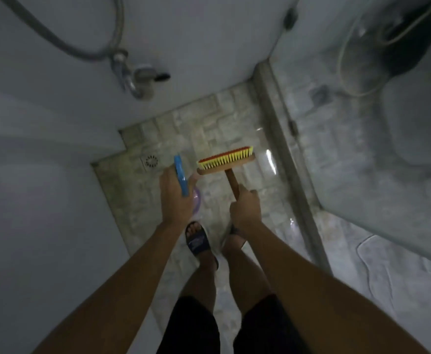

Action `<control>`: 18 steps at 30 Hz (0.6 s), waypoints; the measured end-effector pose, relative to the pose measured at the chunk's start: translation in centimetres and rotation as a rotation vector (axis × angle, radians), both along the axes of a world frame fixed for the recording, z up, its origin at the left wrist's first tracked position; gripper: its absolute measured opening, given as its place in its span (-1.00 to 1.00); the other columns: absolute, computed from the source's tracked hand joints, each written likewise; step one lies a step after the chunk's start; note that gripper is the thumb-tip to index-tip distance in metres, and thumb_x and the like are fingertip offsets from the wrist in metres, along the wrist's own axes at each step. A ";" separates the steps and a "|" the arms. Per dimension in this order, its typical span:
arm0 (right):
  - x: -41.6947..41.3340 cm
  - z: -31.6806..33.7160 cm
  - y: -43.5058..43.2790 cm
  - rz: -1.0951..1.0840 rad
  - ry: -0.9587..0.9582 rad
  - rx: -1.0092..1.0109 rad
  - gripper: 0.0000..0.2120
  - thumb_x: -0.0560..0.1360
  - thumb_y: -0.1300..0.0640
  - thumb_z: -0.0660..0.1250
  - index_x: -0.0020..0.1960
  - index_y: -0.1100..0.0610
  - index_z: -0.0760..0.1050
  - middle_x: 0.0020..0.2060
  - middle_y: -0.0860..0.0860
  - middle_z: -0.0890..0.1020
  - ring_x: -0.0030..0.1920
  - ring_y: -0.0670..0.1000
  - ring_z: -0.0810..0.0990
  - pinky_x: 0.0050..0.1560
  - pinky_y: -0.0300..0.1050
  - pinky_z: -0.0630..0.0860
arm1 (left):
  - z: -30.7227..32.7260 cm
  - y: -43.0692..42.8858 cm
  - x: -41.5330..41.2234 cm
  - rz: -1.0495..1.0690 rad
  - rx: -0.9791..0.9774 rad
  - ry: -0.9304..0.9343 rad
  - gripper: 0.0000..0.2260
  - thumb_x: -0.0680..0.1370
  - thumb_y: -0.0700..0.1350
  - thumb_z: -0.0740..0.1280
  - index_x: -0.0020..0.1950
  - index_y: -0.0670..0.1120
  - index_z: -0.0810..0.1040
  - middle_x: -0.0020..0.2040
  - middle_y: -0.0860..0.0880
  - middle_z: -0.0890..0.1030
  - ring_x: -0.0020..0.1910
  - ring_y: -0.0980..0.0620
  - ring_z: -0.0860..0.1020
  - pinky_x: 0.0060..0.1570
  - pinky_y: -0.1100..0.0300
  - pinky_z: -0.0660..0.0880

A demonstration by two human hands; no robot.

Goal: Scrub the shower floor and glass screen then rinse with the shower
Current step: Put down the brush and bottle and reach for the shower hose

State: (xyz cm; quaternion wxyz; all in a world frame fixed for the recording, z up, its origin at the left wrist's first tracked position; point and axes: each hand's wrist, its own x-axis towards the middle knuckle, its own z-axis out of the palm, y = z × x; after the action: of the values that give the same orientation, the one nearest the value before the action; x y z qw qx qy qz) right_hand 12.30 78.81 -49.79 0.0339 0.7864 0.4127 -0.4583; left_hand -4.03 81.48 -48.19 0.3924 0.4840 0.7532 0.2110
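Observation:
My right hand (245, 209) grips the wooden handle of a scrubbing brush (226, 160), whose yellow and red bristles point away from me above the floor. My left hand (177, 198) holds a spray bottle (181, 178) with a blue trigger head and a clear purplish body. Under both hands lies the wet stone-patterned shower floor (209, 123). The glass screen (362, 123) stands to the right, behind a grey threshold strip (278, 129).
A round floor drain (151, 161) sits left of the bottle. A metal shower hose (63, 44) and a tap (143, 77) hang on the far wall. White walls close in at left. Beyond the glass are a toilet (419, 118) and a mat (401, 264). My sandalled feet (197, 241) stand below.

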 end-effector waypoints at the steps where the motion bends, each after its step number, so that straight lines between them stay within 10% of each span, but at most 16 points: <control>1: -0.7 -3.6 -0.1 0.022 0.005 -0.015 -0.64 0.52 0.32 0.22 0.31 0.16 0.44 0.15 0.19 0.48 0.14 0.22 0.52 0.20 0.12 0.53 | -3.3 -0.5 -0.7 0.012 -0.019 0.013 -0.58 0.60 0.09 0.34 0.24 -0.25 0.45 0.07 -0.20 0.52 0.10 -0.19 0.51 0.09 0.06 0.48; 15: -7.1 -33.8 -1.3 -0.002 -0.022 0.092 -0.51 0.55 0.34 0.24 0.45 0.12 0.30 0.16 0.15 0.43 0.15 0.15 0.48 0.17 0.11 0.55 | -29.9 -1.2 -6.6 0.171 -0.028 0.028 -0.52 0.60 0.05 0.36 0.37 -0.25 0.41 0.13 -0.19 0.54 0.10 -0.14 0.53 0.09 0.08 0.49; 18: -7.5 -36.9 -1.3 -0.019 0.007 0.125 -0.48 0.55 0.34 0.25 0.47 0.08 0.28 0.17 0.13 0.43 0.15 0.12 0.49 0.17 0.07 0.56 | -32.3 -1.1 -7.2 0.201 -0.022 -0.038 -0.67 0.61 -0.10 0.37 0.29 -0.24 0.45 -0.04 0.01 0.59 -0.05 0.18 0.58 -0.06 0.38 0.47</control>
State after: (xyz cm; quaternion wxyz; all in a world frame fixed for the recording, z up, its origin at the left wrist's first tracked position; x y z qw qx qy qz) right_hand 4.77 77.49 -86.73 -0.0211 0.7893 0.4333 -0.4345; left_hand -11.27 80.42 -80.53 0.3888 0.3976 0.7926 0.2502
